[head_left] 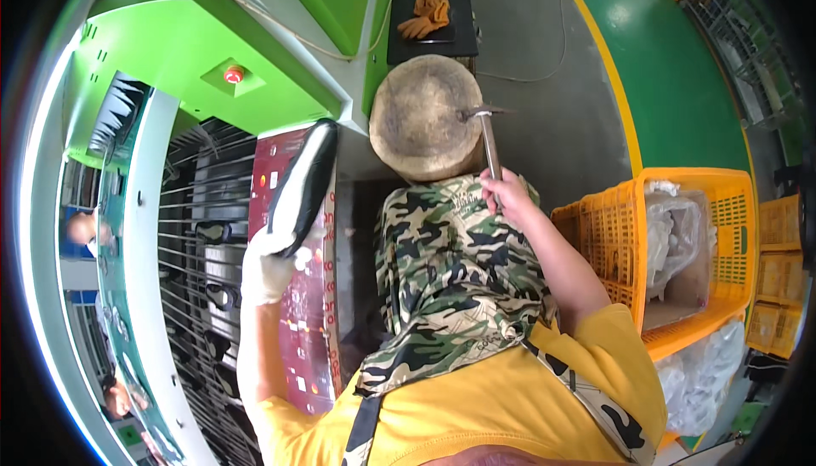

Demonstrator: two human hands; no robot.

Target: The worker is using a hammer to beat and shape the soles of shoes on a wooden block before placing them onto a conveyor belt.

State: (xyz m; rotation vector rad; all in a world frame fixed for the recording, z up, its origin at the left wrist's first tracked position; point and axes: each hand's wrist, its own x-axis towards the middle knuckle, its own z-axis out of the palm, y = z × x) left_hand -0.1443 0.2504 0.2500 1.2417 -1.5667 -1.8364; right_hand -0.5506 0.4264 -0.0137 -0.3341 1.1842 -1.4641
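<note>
My left hand (pixel 270 272), in a white glove, grips one end of a black shoe (pixel 308 179) with a pale sole and holds it up over a dark red printed surface. The other end of the shoe points away from me. In my bare right hand (pixel 510 194) is the wooden handle of a hammer (pixel 490 144). The metal hammer head lies over the right edge of a round wooden block (pixel 421 122) that stands just beyond my lap. A camouflage apron (pixel 459 253) covers my legs.
Left stands a green machine (pixel 204 49) with a red button (pixel 234 75), above a rod conveyor (pixel 200 228) carrying dark shoes. Orange gloves (pixel 427 14) lie on a black stand beyond the block. At right, a yellow crate (pixel 642 253) holds clear plastic bags (pixel 676 236).
</note>
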